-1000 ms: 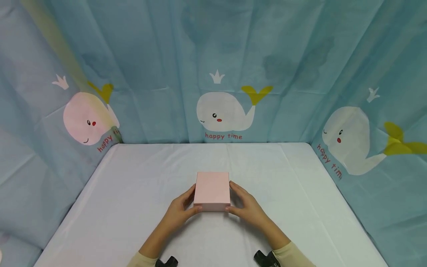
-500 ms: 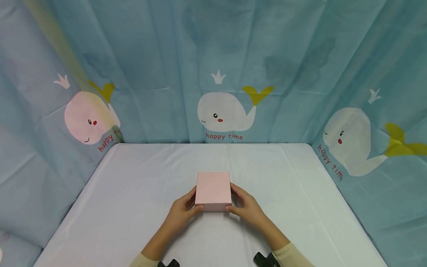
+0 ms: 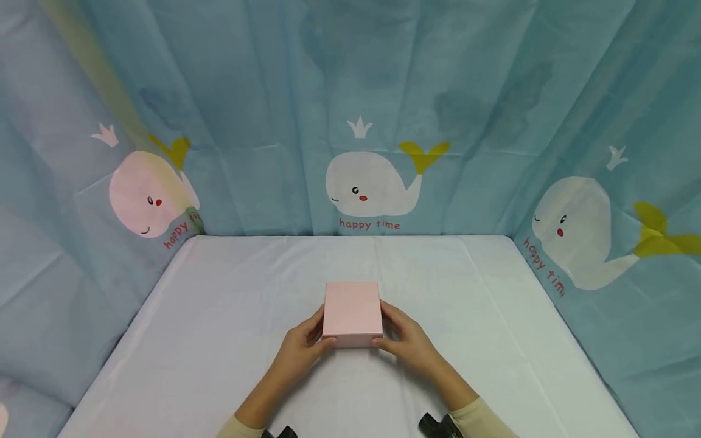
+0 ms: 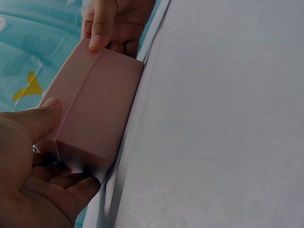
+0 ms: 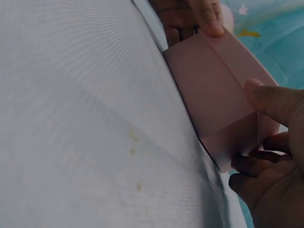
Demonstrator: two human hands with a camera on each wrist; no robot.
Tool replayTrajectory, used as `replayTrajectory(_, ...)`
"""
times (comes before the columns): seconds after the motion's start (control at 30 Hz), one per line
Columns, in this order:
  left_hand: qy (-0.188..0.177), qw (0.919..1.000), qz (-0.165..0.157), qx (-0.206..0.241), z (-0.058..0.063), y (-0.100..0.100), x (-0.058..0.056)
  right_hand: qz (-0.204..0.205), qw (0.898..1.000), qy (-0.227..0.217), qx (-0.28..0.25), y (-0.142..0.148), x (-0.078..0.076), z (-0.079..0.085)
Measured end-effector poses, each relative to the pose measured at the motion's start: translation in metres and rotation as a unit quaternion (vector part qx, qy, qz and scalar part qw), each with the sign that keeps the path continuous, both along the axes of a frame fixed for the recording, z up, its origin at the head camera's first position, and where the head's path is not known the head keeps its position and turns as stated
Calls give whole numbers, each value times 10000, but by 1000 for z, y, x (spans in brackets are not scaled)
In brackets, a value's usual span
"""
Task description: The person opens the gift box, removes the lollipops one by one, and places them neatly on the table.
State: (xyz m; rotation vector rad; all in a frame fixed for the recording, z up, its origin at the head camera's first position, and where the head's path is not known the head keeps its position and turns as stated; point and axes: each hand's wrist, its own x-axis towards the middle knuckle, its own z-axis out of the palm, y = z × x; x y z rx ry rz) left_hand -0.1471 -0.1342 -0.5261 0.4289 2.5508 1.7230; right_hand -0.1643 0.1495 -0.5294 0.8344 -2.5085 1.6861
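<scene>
A pink square box with a lid sits on the white table, near its middle. My left hand grips the box's left side, the thumb on the near face and the fingers along the side. On the opposite side my right hand holds it in the same way. The left wrist view shows the lid seam of the box running along its near face, with the left thumb lying on the lid part. In the right wrist view the right thumb presses the lid part of the box. Its underside is hidden.
A white cloth covers the table. Blue curtains printed with whales stand along the back and both sides. Black wrist cameras show at both sleeves near the front edge.
The box and both hands appear slightly further right in the head view, as does the backdrop. Both hands keep their hold, and the lid stays on.
</scene>
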Motion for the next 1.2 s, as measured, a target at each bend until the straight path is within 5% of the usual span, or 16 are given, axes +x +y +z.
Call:
replayTrajectory(0.4, 11, 10000, 21, -20, -3, 3, -2, -195, 9985, 287, 423, 3, -2, 0)
replayTrajectory(0.7, 168, 9995, 116, -231, 0, 2, 0, -135, 9994, 127, 306, 3, -2, 4)
replayTrajectory(1.2, 481, 9988, 86, 21, -2, 3, 0, -64, 9994, 329, 118, 3, -2, 6)
